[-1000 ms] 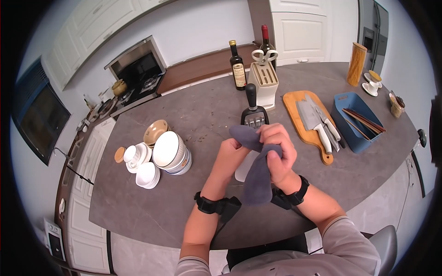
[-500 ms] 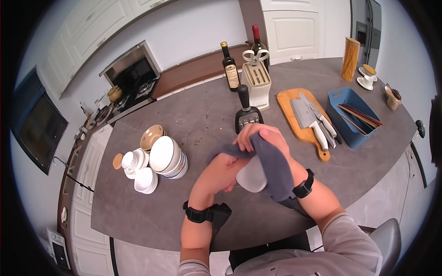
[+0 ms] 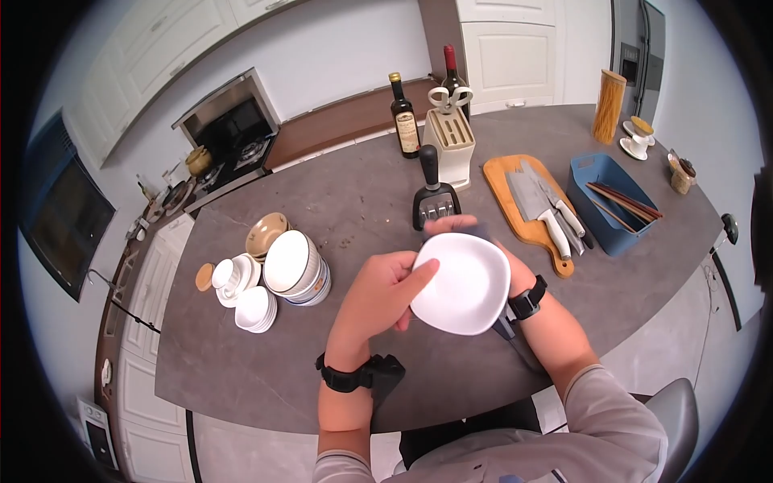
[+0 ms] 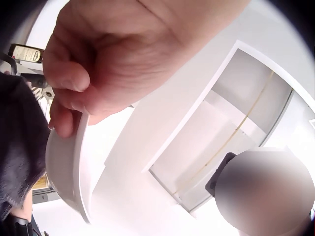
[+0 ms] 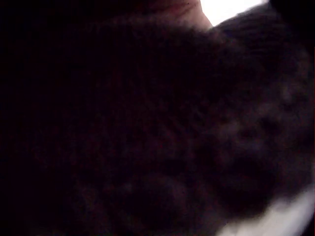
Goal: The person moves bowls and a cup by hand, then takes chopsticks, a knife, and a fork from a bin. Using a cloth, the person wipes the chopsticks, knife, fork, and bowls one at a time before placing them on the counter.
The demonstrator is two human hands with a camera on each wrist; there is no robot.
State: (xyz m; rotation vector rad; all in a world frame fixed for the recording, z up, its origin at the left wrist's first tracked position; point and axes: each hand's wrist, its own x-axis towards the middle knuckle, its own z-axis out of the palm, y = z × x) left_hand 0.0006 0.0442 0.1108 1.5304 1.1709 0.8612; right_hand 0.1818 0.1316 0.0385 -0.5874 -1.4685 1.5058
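A small white square dish (image 3: pixel 467 286) is tilted up in front of me, its inner side facing the head camera. My left hand (image 3: pixel 377 294) pinches its left edge, thumb over the rim and fingers beneath; the left wrist view shows the dish (image 4: pixel 66 167) edge-on below the fingers. Behind the dish, my right hand (image 3: pixel 518 267) holds a dark grey cloth (image 4: pixel 19 142) against the underside. Most of that hand is hidden by the dish. Cloth (image 5: pixel 147 123) fills the dark right wrist view.
Stacked white bowls (image 3: pixel 290 266) and small dishes (image 3: pixel 254 309) stand at left. A knife sharpener (image 3: pixel 436 205) and knife block (image 3: pixel 449 145) are ahead. Knives lie on a wooden board (image 3: pixel 515 221), beside a blue bin (image 3: pixel 612 201) with chopsticks. Crumbs dot the grey table (image 3: pixel 241 370).
The cloth has passed from over the dish to behind it. The dish has turned its inner side toward the head camera, and my left thumb now lies over its rim.
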